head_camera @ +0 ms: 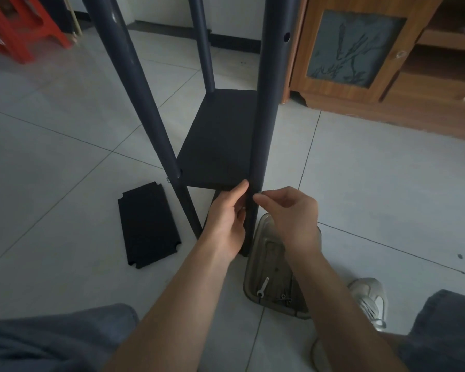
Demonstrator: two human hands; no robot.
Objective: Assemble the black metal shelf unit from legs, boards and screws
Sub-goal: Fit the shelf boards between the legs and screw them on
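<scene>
The partly built shelf unit stands on the floor: three dark legs rise around a black board (pixel 220 140) fixed low down. My left hand (pixel 227 216) grips the near right leg (pixel 266 103) just under the board's front corner, thumb against the board edge. My right hand (pixel 287 210) pinches something small, seemingly a screw, at the same leg beside the corner. The near left leg (pixel 134 84) shows a screw head (pixel 168 180) at the board. A loose black board (pixel 147 224) with notched corners lies flat on the floor to the left.
A clear plastic tray (pixel 255 288) on the floor under my right forearm holds a small wrench (pixel 262 287) and some screws (pixel 286 298). A wooden cabinet (pixel 387 63) stands at the right, a red plastic stool (pixel 19 25) at the far left. My knees and a shoe (pixel 368 302) frame the bottom.
</scene>
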